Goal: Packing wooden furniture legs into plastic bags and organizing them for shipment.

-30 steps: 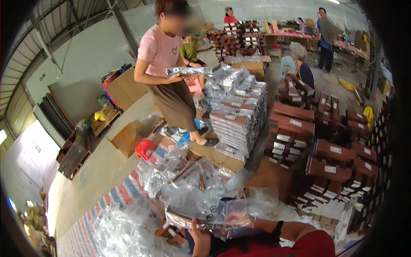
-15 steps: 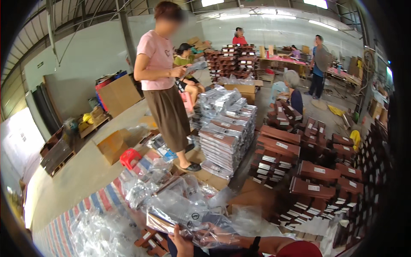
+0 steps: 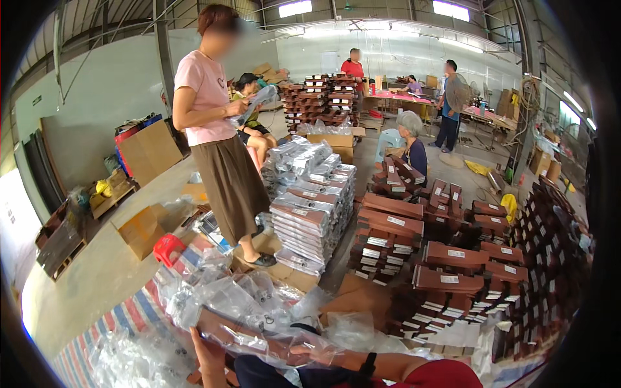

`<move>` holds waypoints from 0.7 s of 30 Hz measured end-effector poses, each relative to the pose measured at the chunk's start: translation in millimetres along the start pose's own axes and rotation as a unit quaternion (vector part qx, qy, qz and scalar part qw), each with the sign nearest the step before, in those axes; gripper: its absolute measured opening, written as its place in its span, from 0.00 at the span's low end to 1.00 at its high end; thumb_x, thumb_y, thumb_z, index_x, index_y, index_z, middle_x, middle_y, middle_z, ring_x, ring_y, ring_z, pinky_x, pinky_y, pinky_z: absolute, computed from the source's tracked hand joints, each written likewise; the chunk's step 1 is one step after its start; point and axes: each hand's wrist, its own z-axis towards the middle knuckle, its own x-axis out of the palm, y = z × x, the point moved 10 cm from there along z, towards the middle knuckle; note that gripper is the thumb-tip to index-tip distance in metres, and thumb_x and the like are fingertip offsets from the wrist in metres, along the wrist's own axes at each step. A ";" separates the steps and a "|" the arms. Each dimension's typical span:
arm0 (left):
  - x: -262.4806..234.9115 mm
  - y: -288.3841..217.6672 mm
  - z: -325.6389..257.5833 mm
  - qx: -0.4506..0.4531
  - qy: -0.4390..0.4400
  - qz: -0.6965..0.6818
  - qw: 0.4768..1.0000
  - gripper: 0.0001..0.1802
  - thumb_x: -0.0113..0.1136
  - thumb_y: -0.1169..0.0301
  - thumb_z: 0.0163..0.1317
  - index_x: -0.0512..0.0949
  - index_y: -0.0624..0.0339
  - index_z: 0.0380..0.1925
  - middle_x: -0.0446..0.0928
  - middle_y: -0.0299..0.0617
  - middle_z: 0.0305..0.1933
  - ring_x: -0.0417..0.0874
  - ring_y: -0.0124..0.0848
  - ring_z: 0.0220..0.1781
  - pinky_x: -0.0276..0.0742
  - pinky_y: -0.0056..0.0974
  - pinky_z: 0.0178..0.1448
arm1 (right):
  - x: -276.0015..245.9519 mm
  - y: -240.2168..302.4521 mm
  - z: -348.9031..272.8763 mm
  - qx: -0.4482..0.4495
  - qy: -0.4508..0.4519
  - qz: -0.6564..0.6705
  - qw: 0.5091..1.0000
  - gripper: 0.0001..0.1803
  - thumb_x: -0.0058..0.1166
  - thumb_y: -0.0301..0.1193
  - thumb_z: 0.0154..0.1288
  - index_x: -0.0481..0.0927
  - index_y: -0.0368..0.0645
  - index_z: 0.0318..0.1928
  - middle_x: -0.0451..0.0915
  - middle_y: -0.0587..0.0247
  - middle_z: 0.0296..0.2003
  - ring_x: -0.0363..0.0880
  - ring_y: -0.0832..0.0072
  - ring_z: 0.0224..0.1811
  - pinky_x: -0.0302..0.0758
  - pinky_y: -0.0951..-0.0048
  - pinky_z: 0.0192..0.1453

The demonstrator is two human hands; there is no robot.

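Note:
Low in front of me lies a long brown wooden piece inside a clear plastic bag, slanting down to the right. My left hand grips its left end, the thumb along the edge. At the other end, my right hand is closed on the plastic, partly covered by its shine. Loose clear bags are heaped just beyond the piece. More crumpled bags lie to the left on a striped sheet.
A stack of bagged brown pieces rises ahead, beside a standing person in pink. Piles of unbagged brown pieces fill the right. A red stool and an open cardboard box are at left. Other people are farther back.
The view has swung right, so the surroundings sit farther left. The brown piece now shows more plainly along the bag's length, with both hands still at it. The standing person's hands are slightly higher.

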 end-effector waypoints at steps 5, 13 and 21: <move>8.0 -7.2 23.0 -0.049 -0.036 -0.034 0.998 0.35 0.50 0.44 0.65 0.64 0.56 0.63 0.70 0.45 0.60 0.72 0.42 0.61 0.67 0.48 0.64 | -5.5 -20.2 12.4 -0.002 0.037 0.082 0.996 0.33 0.61 0.38 0.61 0.66 0.41 0.63 0.75 0.67 0.52 0.74 0.78 0.49 0.71 0.74 0.54; -63.6 -27.0 81.2 0.020 -0.116 0.074 0.990 0.24 0.49 0.52 0.69 0.71 0.57 0.55 0.75 0.45 0.53 0.76 0.41 0.55 0.73 0.47 0.59 | -3.2 -38.8 10.3 0.047 0.078 0.261 0.961 0.32 0.59 0.32 0.62 0.63 0.39 0.65 0.72 0.61 0.59 0.73 0.72 0.57 0.69 0.70 0.62; -29.8 -32.3 144.3 0.127 -0.045 -0.114 0.984 0.13 0.49 0.60 0.70 0.74 0.58 0.40 0.78 0.42 0.43 0.78 0.38 0.48 0.75 0.42 0.56 | -3.5 -70.5 -5.8 0.026 0.111 0.413 0.903 0.35 0.59 0.31 0.61 0.60 0.38 0.67 0.64 0.59 0.66 0.65 0.70 0.66 0.64 0.67 0.68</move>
